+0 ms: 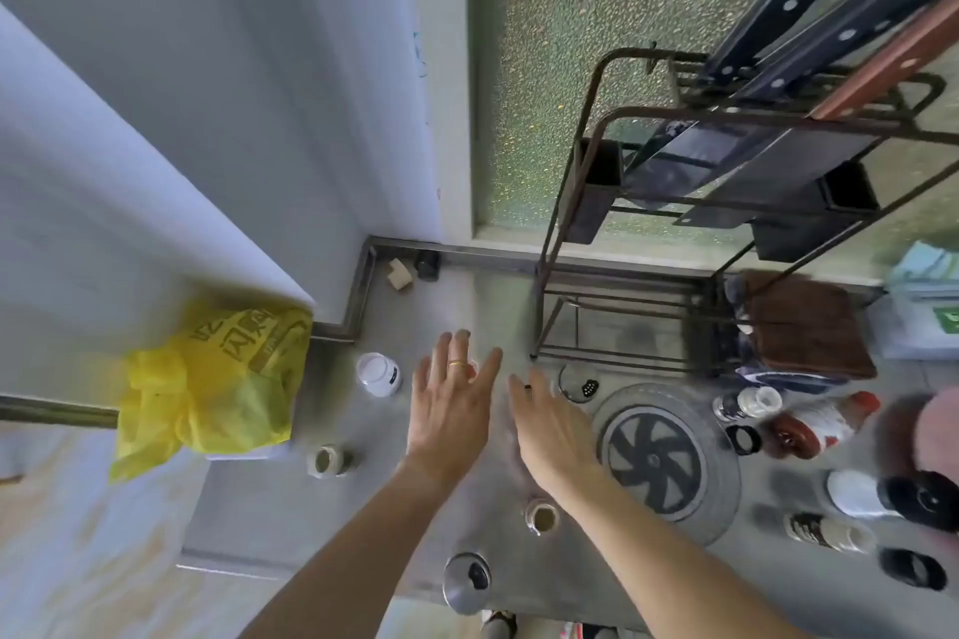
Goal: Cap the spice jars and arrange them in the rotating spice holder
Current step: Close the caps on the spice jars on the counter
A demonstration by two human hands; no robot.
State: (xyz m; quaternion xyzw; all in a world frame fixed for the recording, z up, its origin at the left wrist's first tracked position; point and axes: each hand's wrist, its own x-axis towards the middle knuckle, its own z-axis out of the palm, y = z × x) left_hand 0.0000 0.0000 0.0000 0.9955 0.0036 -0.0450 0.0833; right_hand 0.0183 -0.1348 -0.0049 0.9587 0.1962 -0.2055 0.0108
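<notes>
Both hands reach forward over the grey counter (pixel 456 296), fingers straight and spread, holding nothing: left hand (pixel 450 410) wears a ring, right hand (pixel 552 426) lies just beside it. Open jars (pixel 539 516) stand near the forearms; the round holder (pixel 659 457) sits right of the right hand.

Printed lettering appears on the yellow plastic bag (pixel 218 379) — dark, Korean-looking characters seen upside down, too blurred to read. A green sign (pixel 947 319) at right edge carries a white mark — illegible.
</notes>
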